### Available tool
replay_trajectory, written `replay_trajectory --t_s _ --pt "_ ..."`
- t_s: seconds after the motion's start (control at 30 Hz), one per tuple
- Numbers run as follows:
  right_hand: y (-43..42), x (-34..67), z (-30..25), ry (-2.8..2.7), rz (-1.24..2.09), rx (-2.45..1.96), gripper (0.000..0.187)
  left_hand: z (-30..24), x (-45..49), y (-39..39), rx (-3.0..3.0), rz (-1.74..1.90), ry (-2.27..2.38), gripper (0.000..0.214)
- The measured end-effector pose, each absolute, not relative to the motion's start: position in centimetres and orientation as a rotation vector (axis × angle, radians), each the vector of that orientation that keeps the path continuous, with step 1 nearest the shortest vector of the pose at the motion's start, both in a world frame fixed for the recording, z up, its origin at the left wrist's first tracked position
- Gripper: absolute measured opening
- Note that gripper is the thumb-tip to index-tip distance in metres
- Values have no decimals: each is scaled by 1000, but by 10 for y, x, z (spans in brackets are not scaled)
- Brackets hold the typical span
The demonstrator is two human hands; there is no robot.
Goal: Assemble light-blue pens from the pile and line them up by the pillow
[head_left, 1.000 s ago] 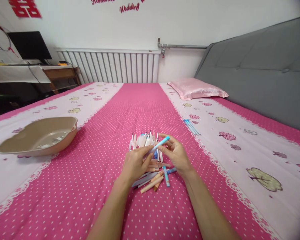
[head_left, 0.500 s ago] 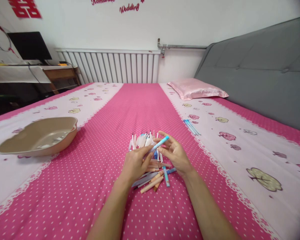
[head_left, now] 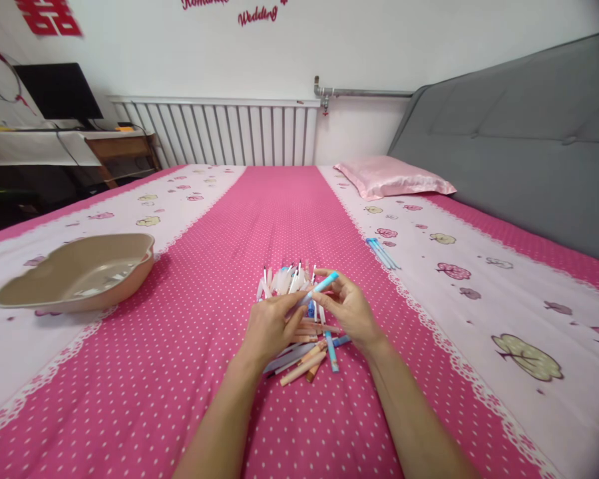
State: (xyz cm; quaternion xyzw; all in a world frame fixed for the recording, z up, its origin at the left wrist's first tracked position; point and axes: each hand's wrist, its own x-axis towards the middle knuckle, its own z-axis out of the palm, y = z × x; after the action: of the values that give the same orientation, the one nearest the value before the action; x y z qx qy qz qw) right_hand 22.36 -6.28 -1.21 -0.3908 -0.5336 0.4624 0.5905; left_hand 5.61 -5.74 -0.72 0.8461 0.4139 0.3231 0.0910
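Observation:
Both hands meet over a heap of pens on the pink dotted bedspread (head_left: 190, 372). My left hand (head_left: 269, 327) and my right hand (head_left: 349, 310) pinch the two ends of one light blue pen (head_left: 323, 285), which slants up to the right between them. Under the hands lies the pile of pens (head_left: 304, 349), orange and blue ones near me, white ones (head_left: 284, 279) fanned out beyond the fingers.
A beige shallow basin (head_left: 74, 269) sits on the bed at the left. A few blue pens (head_left: 382, 253) lie apart at the right, near the lace border. A pink pillow (head_left: 392, 176) and grey headboard (head_left: 519, 146) are at the right, a radiator (head_left: 224, 136) behind.
My right hand's fingers have curled in closer around the blue pen; otherwise the hands and the pile stay where they were.

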Motion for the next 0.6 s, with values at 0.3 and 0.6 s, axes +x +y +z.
replay_trajectory --t_s 0.3,0.6 --pt "-63 221 -13 -1250 1061 -904 38 -11 57 -58 2333 1160 1315 17" --pt "-66 221 -5 -1104 1108 -835 39 1 61 -62 2146 991 1217 33"
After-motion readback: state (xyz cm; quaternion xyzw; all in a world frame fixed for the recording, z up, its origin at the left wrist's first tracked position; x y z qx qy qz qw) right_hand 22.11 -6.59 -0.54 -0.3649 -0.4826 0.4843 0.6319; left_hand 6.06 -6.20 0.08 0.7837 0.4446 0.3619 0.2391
